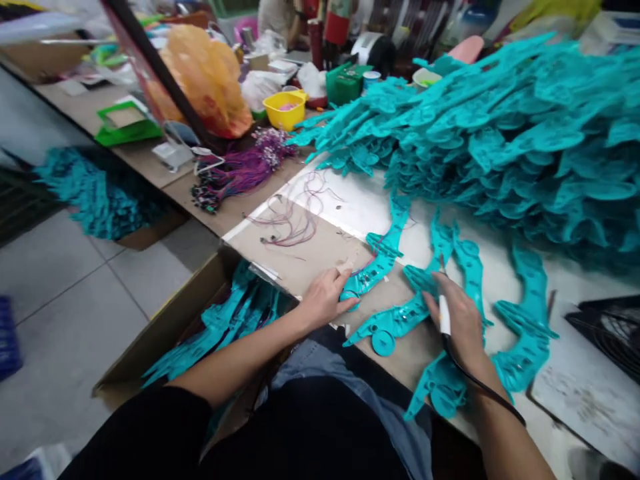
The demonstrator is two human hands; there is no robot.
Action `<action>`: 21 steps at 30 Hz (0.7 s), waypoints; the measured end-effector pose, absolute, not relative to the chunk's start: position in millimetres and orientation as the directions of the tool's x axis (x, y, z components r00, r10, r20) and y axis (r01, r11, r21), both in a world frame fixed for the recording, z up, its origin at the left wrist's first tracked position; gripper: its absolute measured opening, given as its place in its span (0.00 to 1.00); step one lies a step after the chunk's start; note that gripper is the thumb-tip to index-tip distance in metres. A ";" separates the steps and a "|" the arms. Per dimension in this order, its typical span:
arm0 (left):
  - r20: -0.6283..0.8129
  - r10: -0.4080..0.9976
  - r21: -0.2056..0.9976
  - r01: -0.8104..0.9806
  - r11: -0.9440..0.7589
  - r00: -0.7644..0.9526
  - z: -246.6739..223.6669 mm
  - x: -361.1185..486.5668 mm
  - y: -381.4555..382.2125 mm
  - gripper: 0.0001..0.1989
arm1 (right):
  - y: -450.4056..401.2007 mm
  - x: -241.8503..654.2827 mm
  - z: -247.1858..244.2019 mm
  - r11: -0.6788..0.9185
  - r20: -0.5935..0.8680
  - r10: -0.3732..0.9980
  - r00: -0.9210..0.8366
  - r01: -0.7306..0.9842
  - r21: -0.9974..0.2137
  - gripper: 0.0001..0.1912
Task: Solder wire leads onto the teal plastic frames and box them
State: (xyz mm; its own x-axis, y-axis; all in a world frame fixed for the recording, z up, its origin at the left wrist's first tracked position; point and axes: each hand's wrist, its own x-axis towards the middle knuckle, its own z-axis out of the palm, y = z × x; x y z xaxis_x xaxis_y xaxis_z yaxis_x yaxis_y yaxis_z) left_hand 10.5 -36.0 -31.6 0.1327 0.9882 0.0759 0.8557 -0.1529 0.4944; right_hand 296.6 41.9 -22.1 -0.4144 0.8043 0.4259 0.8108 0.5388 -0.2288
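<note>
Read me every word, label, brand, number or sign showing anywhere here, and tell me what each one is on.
There are none I can read.
Red cylindrical container at the back: too blurred to tell whether it bears lettering.
White, pen-shaped tool handle in the right hand: no legible marking.
Curved teal plastic pieces: no legible lettering.
</note>
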 end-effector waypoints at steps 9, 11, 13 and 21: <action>0.198 0.977 0.569 0.802 -0.181 0.080 -36.9 -24.6 -33.9 0.36 | 42.2 294.0 -22.6 0.463 0.428 0.824 -0.371 0.877 -0.131 0.24; 0.284 0.956 0.622 0.773 -0.121 -0.079 -36.6 -52.2 -26.3 0.29 | 39.4 295.0 -21.2 0.431 0.426 0.838 -0.340 0.892 -0.135 0.24; 0.340 0.888 0.607 0.793 0.043 -0.309 -34.1 -89.3 -17.7 0.17 | 36.5 296.2 -20.1 0.417 0.442 0.839 -0.317 0.897 -0.148 0.25; 0.042 0.993 0.283 0.955 0.092 -0.109 -26.6 -180.4 -7.2 0.20 | 35.7 296.9 -22.4 0.407 0.491 0.822 -0.288 0.901 -0.153 0.26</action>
State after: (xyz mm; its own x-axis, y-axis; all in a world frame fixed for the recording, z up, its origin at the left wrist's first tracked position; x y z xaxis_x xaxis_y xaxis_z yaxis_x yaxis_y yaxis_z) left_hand -180.4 -7.2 -26.6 -0.1086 0.9932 0.0420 0.9547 0.0924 0.2827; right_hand 296.9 35.7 -22.4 -0.2883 0.8224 0.4906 0.9006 0.4069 -0.1530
